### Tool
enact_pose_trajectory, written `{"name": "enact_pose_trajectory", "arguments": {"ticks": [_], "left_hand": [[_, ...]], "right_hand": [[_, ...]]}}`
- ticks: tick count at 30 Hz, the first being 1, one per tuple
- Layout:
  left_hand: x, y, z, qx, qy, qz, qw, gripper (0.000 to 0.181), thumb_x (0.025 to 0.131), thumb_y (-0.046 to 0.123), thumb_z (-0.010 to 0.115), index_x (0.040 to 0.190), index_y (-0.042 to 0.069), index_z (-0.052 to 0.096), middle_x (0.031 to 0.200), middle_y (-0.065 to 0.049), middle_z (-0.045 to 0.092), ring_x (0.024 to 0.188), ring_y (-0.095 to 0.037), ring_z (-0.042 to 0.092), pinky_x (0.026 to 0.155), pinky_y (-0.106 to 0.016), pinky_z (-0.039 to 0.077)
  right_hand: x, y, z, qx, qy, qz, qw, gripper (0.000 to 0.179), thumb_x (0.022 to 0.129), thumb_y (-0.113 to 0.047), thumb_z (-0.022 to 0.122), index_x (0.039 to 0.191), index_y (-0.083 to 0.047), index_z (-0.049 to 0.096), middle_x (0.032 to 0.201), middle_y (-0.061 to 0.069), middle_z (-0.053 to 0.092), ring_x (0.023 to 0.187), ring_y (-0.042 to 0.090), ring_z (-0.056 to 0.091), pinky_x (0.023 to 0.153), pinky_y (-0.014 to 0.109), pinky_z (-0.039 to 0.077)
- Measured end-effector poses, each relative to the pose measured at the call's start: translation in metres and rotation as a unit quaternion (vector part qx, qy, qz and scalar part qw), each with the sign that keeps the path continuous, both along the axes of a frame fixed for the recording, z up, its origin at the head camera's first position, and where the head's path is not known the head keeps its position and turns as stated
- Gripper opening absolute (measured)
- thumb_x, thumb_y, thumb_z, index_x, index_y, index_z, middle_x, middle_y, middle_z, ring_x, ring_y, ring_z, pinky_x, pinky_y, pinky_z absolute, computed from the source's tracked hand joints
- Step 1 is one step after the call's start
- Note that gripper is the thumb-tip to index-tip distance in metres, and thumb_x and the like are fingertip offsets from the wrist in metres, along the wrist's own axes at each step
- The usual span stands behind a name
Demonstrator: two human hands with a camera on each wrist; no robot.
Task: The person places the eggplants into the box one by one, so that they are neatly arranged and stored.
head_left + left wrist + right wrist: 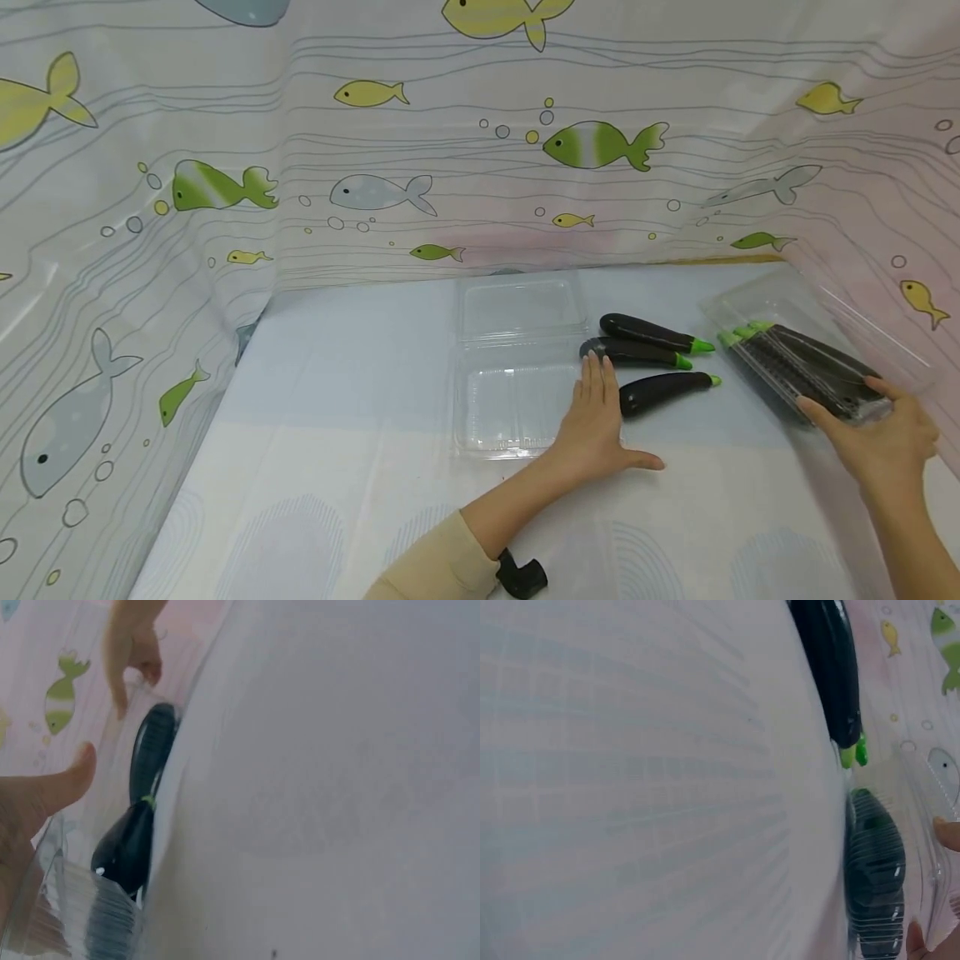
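Observation:
Three dark eggplants with green tips lie on the table: a back one (647, 332), a middle one (637, 352) and a front one (667, 392). To their left stands an unfolded clear plastic clamshell box (487, 408). My left hand (592, 429) lies over its right edge, fingers straight, fingertips by the middle eggplant's blunt end and thumb spread out. On the right, my right hand (892, 442) grips the near end of another clear box (787, 292), thumb and fingers on opposite sides. Several eggplants (810, 367) sit inside this box, whose lid is raised.
A fish-patterned curtain (465, 158) hangs behind and along both sides of the pale table (337, 375). Near the left sleeve (442, 562) a black object (522, 577) shows at the front, partly hidden.

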State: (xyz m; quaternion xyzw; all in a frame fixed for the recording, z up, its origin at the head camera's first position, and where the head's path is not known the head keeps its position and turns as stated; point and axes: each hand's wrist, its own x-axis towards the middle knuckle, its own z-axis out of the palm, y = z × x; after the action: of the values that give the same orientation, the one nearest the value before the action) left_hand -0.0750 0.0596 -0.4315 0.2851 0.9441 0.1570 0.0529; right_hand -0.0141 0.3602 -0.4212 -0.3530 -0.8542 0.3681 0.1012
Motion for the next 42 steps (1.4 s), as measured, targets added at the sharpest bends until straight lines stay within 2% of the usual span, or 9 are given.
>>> {"name": "enact_pose_trajectory", "arguments": {"ticks": [4, 7, 10, 13, 19, 24, 27, 35, 42], "left_hand": [[-0.001, -0.015, 0.001, 0.002, 0.009, -0.007, 0.9999, 0.143, 0.060, 0.075, 0.073, 0.151, -0.006, -0.002, 0.158, -0.025, -0.004, 0.146, -0.033, -0.003, 0.116, -0.040, 0.016], [-0.002, -0.032, 0.001, 0.000, 0.010, -0.012, 0.9999, 0.143, 0.060, 0.073, 0.075, 0.150, -0.007, -0.001, 0.157, -0.026, -0.003, 0.146, -0.034, -0.002, 0.116, -0.041, 0.015], [-0.003, -0.051, 0.002, -0.005, 0.013, -0.012, 0.9998, 0.141, 0.061, 0.071, 0.076, 0.150, -0.009, 0.001, 0.157, -0.026, -0.003, 0.146, -0.034, -0.003, 0.116, -0.043, 0.015], [-0.003, -0.071, 0.004, -0.006, 0.018, -0.005, 0.9998, 0.140, 0.061, 0.069, 0.077, 0.149, -0.010, 0.002, 0.157, -0.027, -0.003, 0.146, -0.034, -0.004, 0.116, -0.045, 0.014], [0.000, -0.109, 0.011, 0.000, 0.006, 0.012, 0.9999, 0.142, 0.059, 0.066, 0.079, 0.149, -0.010, -0.001, 0.157, -0.024, -0.011, 0.145, -0.032, -0.009, 0.116, -0.046, 0.011], [0.004, -0.143, 0.020, 0.056, -0.029, 0.045, 0.9970, 0.138, 0.063, 0.060, 0.081, 0.150, -0.007, -0.004, 0.157, -0.017, -0.015, 0.145, -0.025, -0.012, 0.116, -0.041, 0.010], [0.006, -0.160, 0.024, 0.091, -0.037, 0.078, 0.9921, 0.133, 0.066, 0.055, 0.082, 0.151, -0.004, -0.003, 0.158, -0.013, -0.014, 0.146, -0.022, -0.009, 0.116, -0.041, 0.010], [0.012, -0.190, 0.015, 0.134, -0.082, 0.144, 0.9769, 0.127, 0.069, 0.050, 0.083, 0.153, -0.001, 0.001, 0.160, -0.014, -0.006, 0.145, -0.032, 0.004, 0.112, -0.049, 0.023], [0.014, -0.204, 0.004, 0.178, -0.137, 0.148, 0.9633, 0.123, 0.073, 0.050, 0.080, 0.153, 0.000, 0.001, 0.160, -0.014, -0.002, 0.145, -0.029, 0.009, 0.113, -0.047, 0.023]], "right_hand": [[0.005, -0.005, -0.003, 0.021, 0.030, 0.003, 0.9993, 0.099, 0.082, -0.043, 0.073, 0.151, 0.000, 0.016, 0.149, 0.036, -0.011, 0.135, 0.049, -0.016, 0.105, 0.070, 0.003], [0.008, -0.015, -0.005, 0.085, 0.141, 0.020, 0.9862, 0.101, 0.079, -0.055, 0.071, 0.148, 0.000, 0.023, 0.151, 0.028, -0.016, 0.136, 0.040, -0.023, 0.110, 0.056, -0.013], [0.005, -0.025, -0.006, 0.181, 0.274, 0.068, 0.9420, 0.099, 0.075, -0.070, 0.064, 0.137, 0.004, 0.041, 0.152, 0.008, 0.008, 0.139, 0.029, 0.000, 0.112, 0.046, -0.001], [-0.004, -0.035, -0.005, 0.241, 0.352, 0.161, 0.8899, 0.095, 0.075, -0.075, 0.059, 0.121, 0.008, 0.056, 0.138, 0.011, 0.041, 0.131, 0.032, 0.027, 0.105, 0.042, 0.014], [-0.019, -0.056, -0.010, 0.223, 0.342, 0.344, 0.8455, 0.085, 0.078, -0.073, 0.056, 0.108, 0.006, 0.065, 0.114, 0.024, 0.056, 0.111, 0.031, 0.046, 0.097, 0.032, 0.020], [-0.029, -0.065, -0.017, 0.166, 0.315, 0.401, 0.8443, 0.062, 0.063, -0.036, 0.090, 0.108, 0.000, 0.067, 0.110, 0.013, 0.060, 0.110, 0.009, 0.041, 0.092, 0.021, 0.024], [-0.035, -0.067, -0.020, 0.157, 0.305, 0.405, 0.8478, 0.065, 0.047, -0.007, 0.093, 0.107, -0.003, 0.068, 0.109, 0.008, 0.061, 0.107, 0.007, 0.040, 0.082, 0.019, 0.027], [-0.050, -0.066, -0.033, 0.123, 0.243, 0.429, 0.8616, 0.058, 0.055, -0.006, 0.091, 0.108, -0.005, 0.068, 0.112, 0.009, 0.057, 0.109, 0.025, 0.040, 0.088, 0.042, 0.033], [-0.059, -0.065, -0.041, 0.126, 0.224, 0.461, 0.8495, 0.053, 0.059, -0.004, 0.089, 0.107, -0.006, 0.068, 0.108, 0.009, 0.059, 0.102, 0.028, 0.043, 0.079, 0.052, 0.034]]}}
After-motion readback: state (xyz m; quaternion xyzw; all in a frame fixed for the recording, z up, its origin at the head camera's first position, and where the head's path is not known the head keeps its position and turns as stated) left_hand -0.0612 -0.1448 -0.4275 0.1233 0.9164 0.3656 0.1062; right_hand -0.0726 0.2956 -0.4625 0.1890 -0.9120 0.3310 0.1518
